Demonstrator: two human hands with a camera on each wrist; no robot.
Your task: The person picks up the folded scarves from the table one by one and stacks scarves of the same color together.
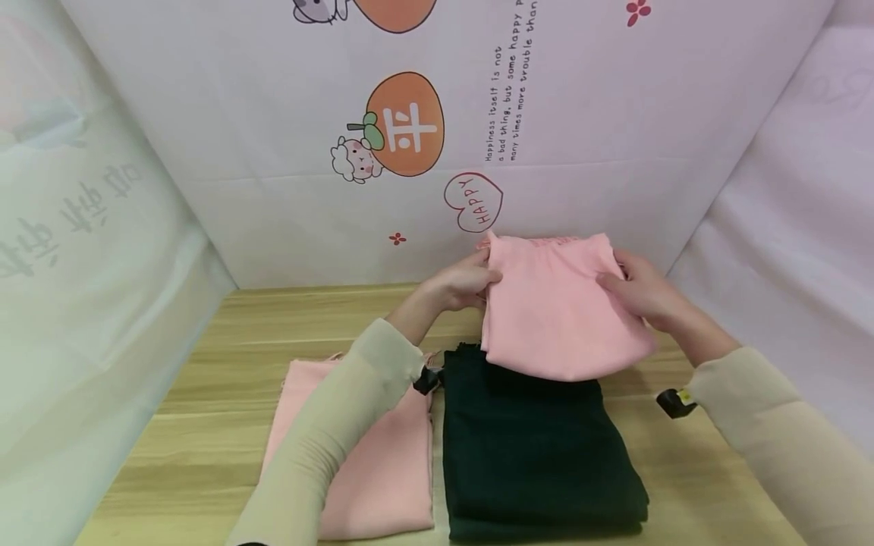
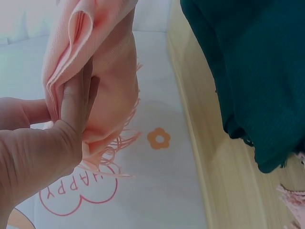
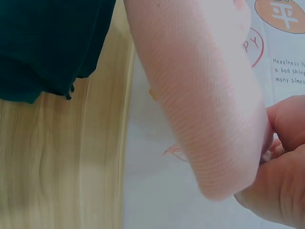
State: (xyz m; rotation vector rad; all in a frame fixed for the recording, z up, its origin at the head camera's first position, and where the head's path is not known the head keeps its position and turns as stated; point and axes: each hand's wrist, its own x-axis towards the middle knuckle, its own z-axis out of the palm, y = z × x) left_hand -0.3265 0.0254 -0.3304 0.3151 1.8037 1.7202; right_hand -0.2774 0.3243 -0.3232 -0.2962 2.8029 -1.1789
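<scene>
Both hands hold up a folded pink scarf with a fringed edge, above the far part of a folded dark green scarf. My left hand pinches the pink scarf's left edge between thumb and fingers, and its folded layers show in the left wrist view. At the opposite edge, my right hand grips the cloth with the thumb on the near face; part of its fingers is hidden behind the fabric. A second folded pink scarf lies on the table left of the green one, partly covered by my left sleeve.
The wooden table meets a white printed backdrop at its far edge. White sheets hang at the left and right. A small black device sits at the right wrist.
</scene>
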